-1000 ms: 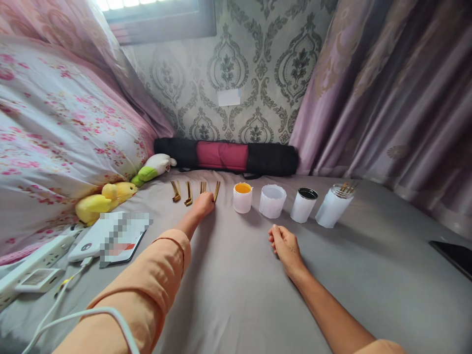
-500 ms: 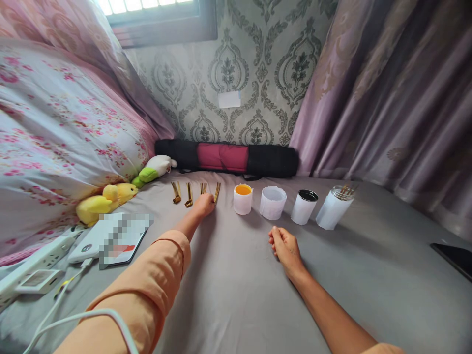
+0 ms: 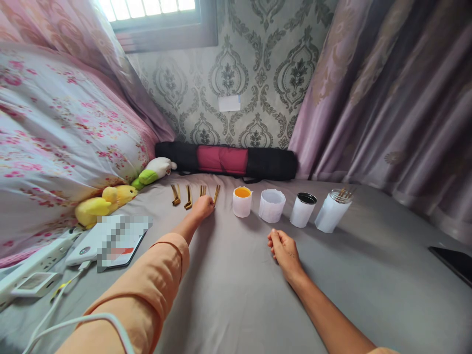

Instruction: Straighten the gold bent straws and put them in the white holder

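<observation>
My left hand is closed at the lower ends of two bundles of thin gold-coloured sticks. Its fingertips are hidden, so its exact hold is unclear. Two similar bundles with bent lower ends lie to its left. My right hand rests on the sheet with curled fingers, and no object shows in it. Beyond it stand a white-wrapped cup with an orange inside, a wide whitish cup, a white-wrapped can with a dark inside and a tilted-looking jar with thin gold-coloured sticks.
Along the wall lies a long black and red bag. Plush toys lean by a flowered cover at left. Nearer are a white power bank, a power strip and a cable. A dark flat device lies at right.
The view has tilted up very slightly, so things sit a little lower. Both hands keep nearly the same places beside the sticks and cups.
</observation>
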The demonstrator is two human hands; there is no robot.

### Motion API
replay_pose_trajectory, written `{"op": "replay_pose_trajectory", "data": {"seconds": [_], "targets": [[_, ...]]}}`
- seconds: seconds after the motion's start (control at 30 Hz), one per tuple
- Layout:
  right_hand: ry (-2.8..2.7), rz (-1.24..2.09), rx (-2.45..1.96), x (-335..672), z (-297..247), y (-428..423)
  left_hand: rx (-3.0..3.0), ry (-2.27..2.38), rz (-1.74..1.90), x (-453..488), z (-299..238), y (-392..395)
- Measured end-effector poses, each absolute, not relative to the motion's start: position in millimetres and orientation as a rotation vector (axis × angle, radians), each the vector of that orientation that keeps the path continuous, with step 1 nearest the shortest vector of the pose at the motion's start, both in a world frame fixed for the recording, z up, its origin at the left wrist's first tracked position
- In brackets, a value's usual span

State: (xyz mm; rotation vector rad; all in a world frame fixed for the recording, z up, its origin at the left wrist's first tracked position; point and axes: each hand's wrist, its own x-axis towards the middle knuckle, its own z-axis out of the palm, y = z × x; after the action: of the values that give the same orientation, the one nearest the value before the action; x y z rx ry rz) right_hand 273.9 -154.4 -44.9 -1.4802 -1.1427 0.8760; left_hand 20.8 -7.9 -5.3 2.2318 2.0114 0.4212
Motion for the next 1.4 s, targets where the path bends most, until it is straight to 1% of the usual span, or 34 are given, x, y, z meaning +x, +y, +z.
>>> {"op": "replay_pose_trajectory", "data": {"seconds": [0.97,1.4], "targets": [[-1.153,0.881,-1.477,274,-45,-154,2.004,1.991,0.535,13,-5,2],[-1.166,0.859,-1.468,275,-47,-153,1.830,1.901,0.715,26,2,-3]]}}
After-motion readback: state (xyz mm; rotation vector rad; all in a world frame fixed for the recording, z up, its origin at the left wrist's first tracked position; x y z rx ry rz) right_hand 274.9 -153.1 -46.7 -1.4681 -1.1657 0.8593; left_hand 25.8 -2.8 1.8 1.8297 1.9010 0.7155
